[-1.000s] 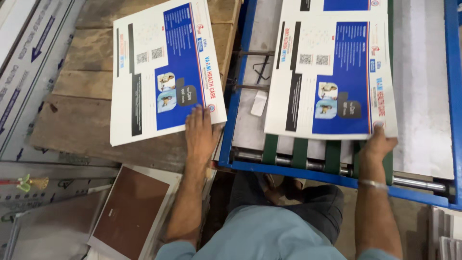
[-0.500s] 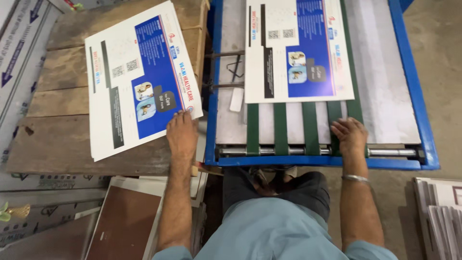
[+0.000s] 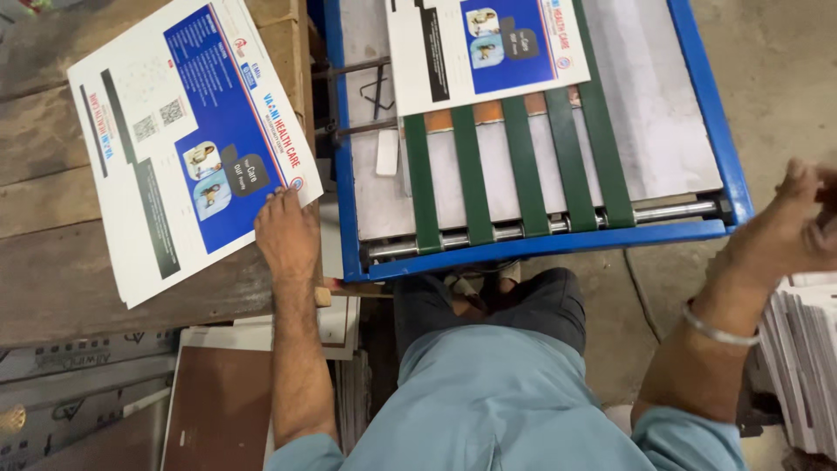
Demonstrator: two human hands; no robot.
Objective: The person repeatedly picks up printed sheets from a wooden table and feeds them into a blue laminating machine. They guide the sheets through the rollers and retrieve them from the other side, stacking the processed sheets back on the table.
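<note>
Conveyor [image 3: 523, 240] sheet [image 3: 484, 44] freed; right hand [image 3: 789, 231] swung away, fingers blurred; left hand [image 3: 286, 237] flat on stack [image 3: 187, 148]

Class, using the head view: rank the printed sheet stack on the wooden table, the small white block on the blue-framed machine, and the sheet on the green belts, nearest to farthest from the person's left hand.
1. Printed blue-and-white sheet stack, touching left hand.
2. Small white block, to its right on the blue-framed machine.
3. Printed sheet on green belts, upper right.

Worn wooden table [image 3: 52, 288] left, grey concrete floor [image 3: 776, 96] right.

I'm seeing open steel bed beside the green belts [image 3: 514, 166], blue frame rail [image 3: 540, 246] barring the near edge, printed sheet [image 3: 484, 48] covering the far belts, sheet stack [image 3: 806, 366] crowding my right hand [image 3: 798, 231].
</note>
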